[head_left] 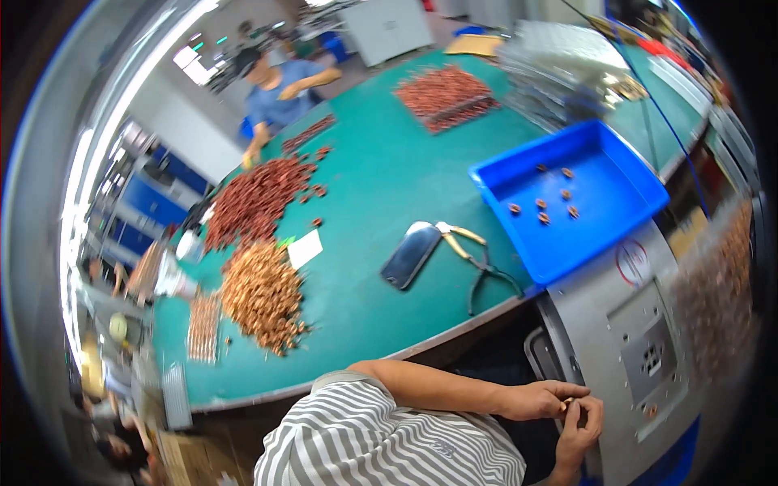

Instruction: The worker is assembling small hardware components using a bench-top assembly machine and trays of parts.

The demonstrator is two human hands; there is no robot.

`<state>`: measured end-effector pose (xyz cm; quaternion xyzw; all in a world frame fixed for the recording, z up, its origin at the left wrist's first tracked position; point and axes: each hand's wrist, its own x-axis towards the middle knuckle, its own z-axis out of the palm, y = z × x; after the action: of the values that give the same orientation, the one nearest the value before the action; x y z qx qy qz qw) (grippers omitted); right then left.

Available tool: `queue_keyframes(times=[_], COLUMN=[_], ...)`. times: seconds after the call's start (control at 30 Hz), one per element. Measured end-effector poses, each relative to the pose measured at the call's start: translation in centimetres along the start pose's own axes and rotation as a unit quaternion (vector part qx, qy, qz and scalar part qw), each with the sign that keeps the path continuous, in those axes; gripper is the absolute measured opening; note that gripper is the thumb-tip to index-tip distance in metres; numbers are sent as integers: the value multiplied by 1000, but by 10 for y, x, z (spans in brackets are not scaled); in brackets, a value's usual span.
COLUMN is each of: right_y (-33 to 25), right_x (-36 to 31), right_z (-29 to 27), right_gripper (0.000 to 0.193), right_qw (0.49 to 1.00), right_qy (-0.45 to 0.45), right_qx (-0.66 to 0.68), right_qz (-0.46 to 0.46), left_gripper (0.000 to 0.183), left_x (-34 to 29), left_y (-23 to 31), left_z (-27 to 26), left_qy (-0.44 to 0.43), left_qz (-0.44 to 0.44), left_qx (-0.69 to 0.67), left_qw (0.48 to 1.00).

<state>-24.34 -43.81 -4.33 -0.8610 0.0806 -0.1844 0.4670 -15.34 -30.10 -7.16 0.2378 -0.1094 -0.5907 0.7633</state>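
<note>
At the lower right, beside a grey metal machine [600, 324], my left hand [536, 400] and my right hand [579, 431] meet. Their fingers pinch a small copper-coloured part [566, 403], mostly covered by the fingertips. Another small copper-coloured part [651, 411] lies on the machine's panel. Beyond my hands, a blue plastic tray [559, 257] holds several copper-coloured coil-like pieces [566, 194]. Pliers with yellow and black handles [484, 263] and a dark phone [410, 254] rest on the green table [356, 300].
Heaps of copper-coloured parts [263, 296] and reddish parts [263, 194] cover the table's left side. A block of reddish parts [446, 93] and stacked clear plastic trays [559, 69] stand farther back. A person in blue [279, 93] works across the table. A blurred bag of parts [717, 292] hangs right.
</note>
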Motion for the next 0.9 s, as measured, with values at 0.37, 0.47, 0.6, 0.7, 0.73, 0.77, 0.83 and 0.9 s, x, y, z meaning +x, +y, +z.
queue_keyframes(times=[0.37,0.47,0.6,0.7,0.73,0.77,0.83,0.9], right_y=[-4,-29,-15,2,6,10,13,11], right_x=[48,61,68,65,62,59,56,51], right_z=[45,61,75,70,71,69,66,58], right_gripper=[13,22,23,21,21,22,23,18], right_qw=[912,895,838,880,884,891,902,927], right_qy=[-269,-329,-358,-312,-296,-296,-284,-281], right_qx=[288,284,371,315,311,301,286,229], right_qz=[114,103,178,170,182,165,153,101], left_gripper=[42,22,21,28,27,27,26,25], left_x=[-76,-97,-104,-89,-86,-83,-79,-74], left_y=[30,34,28,32,32,30,25,21], left_z=[-4,14,-7,-20,-25,-29,-41,-47], left_qy=[295,384,369,335,330,325,303,282], left_qz=[134,181,189,164,155,147,126,107], left_qx=[204,265,226,206,206,206,209,209], left_qw=[924,866,882,905,908,911,921,930])
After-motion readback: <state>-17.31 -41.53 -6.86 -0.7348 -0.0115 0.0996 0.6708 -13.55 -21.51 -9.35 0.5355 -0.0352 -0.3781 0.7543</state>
